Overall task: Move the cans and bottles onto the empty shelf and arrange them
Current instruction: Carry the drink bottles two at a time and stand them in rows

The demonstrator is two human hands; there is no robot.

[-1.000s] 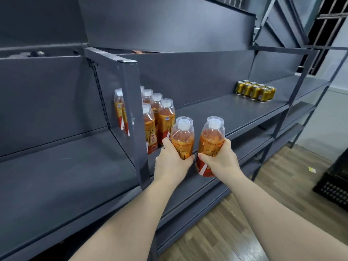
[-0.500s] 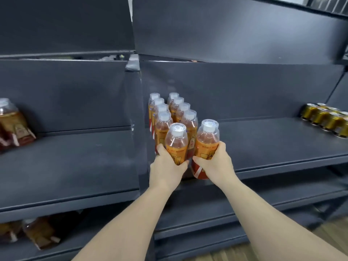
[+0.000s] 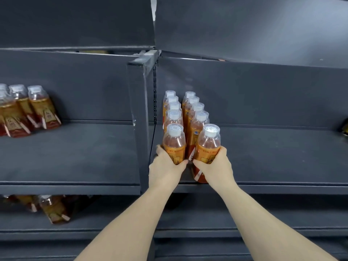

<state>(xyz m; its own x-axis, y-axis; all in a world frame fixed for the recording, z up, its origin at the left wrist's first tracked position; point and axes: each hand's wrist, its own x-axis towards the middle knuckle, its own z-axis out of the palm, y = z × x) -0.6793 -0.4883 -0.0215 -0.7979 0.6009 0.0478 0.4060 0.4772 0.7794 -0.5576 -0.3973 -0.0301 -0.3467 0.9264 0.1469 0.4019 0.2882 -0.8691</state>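
Right at the front of the two rows, a pair of orange drink bottles with white caps stand upright side by side, each in one hand. The left bottle (image 3: 174, 143) is gripped by the left hand (image 3: 165, 169), whose fingers and thumb curl round its labelled lower half. The right bottle (image 3: 208, 146) is gripped the same way by the right hand (image 3: 214, 167). The right bottle's red base sits at the front lip of the shelf (image 3: 282, 159). The left bottle's base is hidden by the hand, so whether either one rests fully on the board cannot be told.

Just behind them, the rows of matching bottles (image 3: 195, 117) run back toward the rear panel, four in each line, close beside the upright divider (image 3: 140, 113) on their left.

Beyond the divider, on the neighbouring shelf (image 3: 75, 157) at the same height, a cluster of similar bottles (image 3: 30, 110) stands at the far left. A lower shelf under it holds more bottles (image 3: 53, 209), seen dimly in shadow. At the far right edge something gold (image 3: 345, 127) is cut off by the frame.
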